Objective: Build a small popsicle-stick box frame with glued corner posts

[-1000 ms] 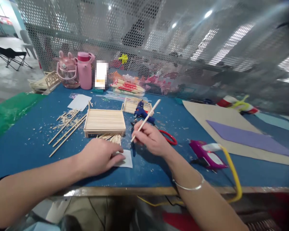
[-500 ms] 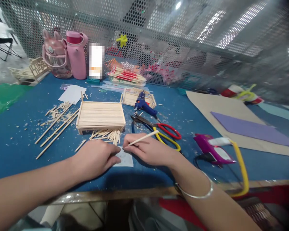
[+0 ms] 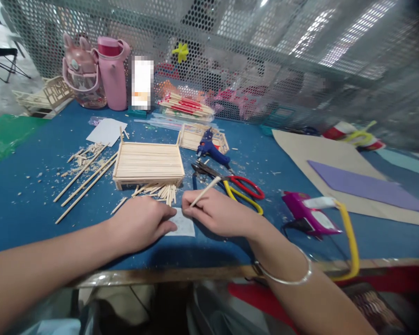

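My right hand (image 3: 216, 211) is closed in a pinch on a thin wooden stick (image 3: 206, 190), which slants up to the right. Its lower end is hidden behind my fingers, over the right side of a small white paper (image 3: 181, 225). On the left side of that paper rests my left hand (image 3: 141, 221), thumb and forefinger apart, the other fingers curled under and hidden. Short cut sticks (image 3: 164, 191) lie just beyond my hands, in front of a small bed-like frame made of sticks (image 3: 148, 160). Pliers-like cutters (image 3: 209, 172) and red-handled scissors (image 3: 246, 186) lie beyond my right hand.
A blue glue gun (image 3: 212, 151) rests by a second stick frame (image 3: 186, 137). Long sticks (image 3: 87, 186) lie left. At the back stand a pink bottle (image 3: 113, 77) and a lit phone (image 3: 142, 83). A purple device with a yellow strap (image 3: 310, 216) sits right, near purple foam (image 3: 366, 188).
The stick in my right hand has tipped more upright, and its upper end has swung left. My left fingertips now sit a little apart from my right hand. The camera view has shifted slightly.
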`<state>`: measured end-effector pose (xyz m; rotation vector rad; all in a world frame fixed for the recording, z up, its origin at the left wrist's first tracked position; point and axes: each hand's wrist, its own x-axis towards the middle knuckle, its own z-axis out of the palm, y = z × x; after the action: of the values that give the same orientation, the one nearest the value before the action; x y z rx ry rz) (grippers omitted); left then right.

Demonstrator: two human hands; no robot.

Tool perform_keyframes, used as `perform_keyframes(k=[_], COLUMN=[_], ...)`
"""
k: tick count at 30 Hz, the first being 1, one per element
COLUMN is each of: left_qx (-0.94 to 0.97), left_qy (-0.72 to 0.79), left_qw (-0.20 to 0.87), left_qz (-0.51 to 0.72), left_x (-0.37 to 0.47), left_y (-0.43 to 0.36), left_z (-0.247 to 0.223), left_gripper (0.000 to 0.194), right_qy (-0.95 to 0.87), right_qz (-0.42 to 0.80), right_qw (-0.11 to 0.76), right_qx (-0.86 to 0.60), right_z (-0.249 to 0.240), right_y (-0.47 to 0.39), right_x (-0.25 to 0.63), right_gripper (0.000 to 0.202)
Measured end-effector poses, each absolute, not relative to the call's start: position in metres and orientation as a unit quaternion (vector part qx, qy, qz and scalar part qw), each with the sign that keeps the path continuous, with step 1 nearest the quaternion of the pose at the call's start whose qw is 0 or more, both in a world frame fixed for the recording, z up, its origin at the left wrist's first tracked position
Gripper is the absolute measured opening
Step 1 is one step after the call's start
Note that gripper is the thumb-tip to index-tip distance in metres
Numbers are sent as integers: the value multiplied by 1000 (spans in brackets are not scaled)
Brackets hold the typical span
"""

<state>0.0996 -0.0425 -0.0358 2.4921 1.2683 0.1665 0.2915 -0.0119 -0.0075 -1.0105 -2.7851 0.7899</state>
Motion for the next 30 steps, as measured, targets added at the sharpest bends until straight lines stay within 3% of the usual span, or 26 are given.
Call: perform_keyframes(k=[9, 30], left_qx=[873, 869], left_qy=[452, 458], left_qw=[178, 176], left_qz=[52, 70], left_x=[99, 98], left_y=[-42, -41], left_z=[-35, -38], left_gripper=[25, 27], right_qy=[-908, -896], right_qz=[249, 273], right_qw=[-6, 13], right_qx=[-337, -351], right_z=[-4, -5], right_y=[-13, -12], right_x=[291, 293], right_gripper=[19, 16])
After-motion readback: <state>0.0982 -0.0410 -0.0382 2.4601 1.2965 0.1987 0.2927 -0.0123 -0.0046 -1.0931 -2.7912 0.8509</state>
